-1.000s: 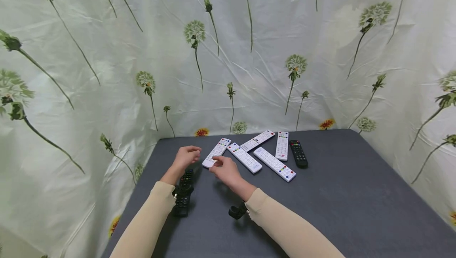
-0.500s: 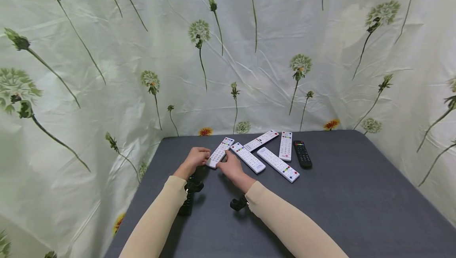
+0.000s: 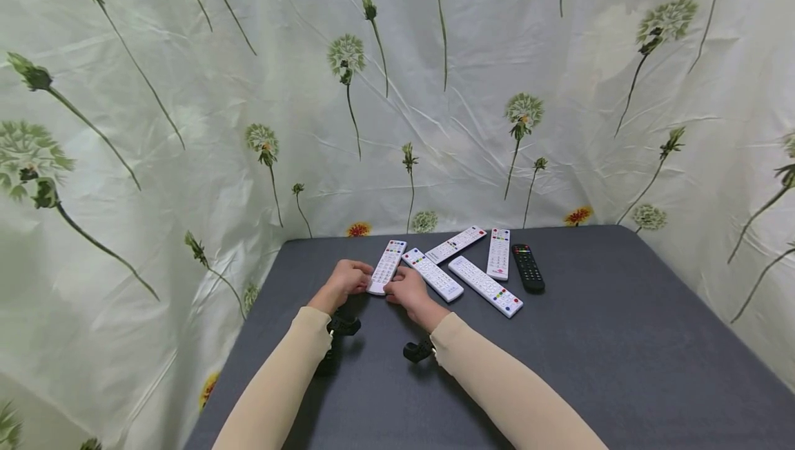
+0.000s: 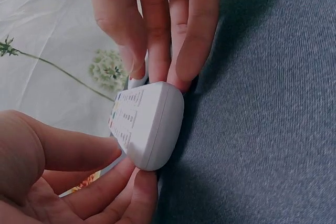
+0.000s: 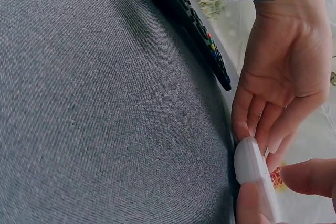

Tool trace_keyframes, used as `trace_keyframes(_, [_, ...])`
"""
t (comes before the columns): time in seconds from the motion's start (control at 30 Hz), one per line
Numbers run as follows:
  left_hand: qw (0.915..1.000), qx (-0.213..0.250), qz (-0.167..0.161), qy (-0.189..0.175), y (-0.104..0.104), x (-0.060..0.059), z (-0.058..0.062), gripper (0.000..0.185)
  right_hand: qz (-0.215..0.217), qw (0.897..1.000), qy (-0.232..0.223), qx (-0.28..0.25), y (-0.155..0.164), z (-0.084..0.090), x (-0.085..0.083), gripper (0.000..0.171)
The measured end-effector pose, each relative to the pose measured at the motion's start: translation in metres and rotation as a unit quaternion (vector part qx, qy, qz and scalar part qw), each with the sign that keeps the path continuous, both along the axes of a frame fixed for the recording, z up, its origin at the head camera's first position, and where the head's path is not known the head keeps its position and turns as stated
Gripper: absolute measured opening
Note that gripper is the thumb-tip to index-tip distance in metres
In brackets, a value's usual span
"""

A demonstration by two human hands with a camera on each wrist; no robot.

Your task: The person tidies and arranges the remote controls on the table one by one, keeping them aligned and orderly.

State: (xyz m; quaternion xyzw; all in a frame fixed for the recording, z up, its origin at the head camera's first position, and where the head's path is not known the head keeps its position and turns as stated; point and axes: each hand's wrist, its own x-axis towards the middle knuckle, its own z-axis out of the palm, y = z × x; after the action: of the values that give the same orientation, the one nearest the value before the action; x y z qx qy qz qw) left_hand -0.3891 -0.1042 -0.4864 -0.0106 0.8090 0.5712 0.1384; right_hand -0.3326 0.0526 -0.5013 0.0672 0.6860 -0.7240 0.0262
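1. Both forearms reach forward over the grey table (image 3: 596,339), converging so the hands meet at the near end of one white remote (image 3: 386,267).
2. The left hand (image 3: 345,279) curls its fingers (image 5: 252,114) against that end's left side, thumb on the button face, pinching it.
3. The right hand (image 3: 405,288) mirrors it, fingertips (image 4: 142,187) under the end's edge and thumb on top, gripping the same remote.
4. The remote lies between the two hands, its far end pointing away from them.
5. A black remote (image 5: 194,30) lies beneath the left wrist.
6. Beyond the right hand, four more white remotes (image 3: 486,286) and another black one (image 3: 528,268) lie on the table.
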Motion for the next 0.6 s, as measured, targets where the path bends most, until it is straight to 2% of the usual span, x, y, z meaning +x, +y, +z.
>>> trace_keyframes(0.23, [0.9997, 0.02, 0.004, -0.013, 0.0021, 0.0019, 0.0007, 0.04, 0.006, 1.0, -0.008, -0.016, 0.0042, -0.0018, 0.0002, 0.055])
trace_keyframes(0.6, [0.9993, 0.027, 0.005, -0.024, 0.0035, 0.0082, 0.0006, 0.038, 0.009, 0.999, -0.006, -0.044, 0.0087, -0.0025, 0.0037, 0.055])
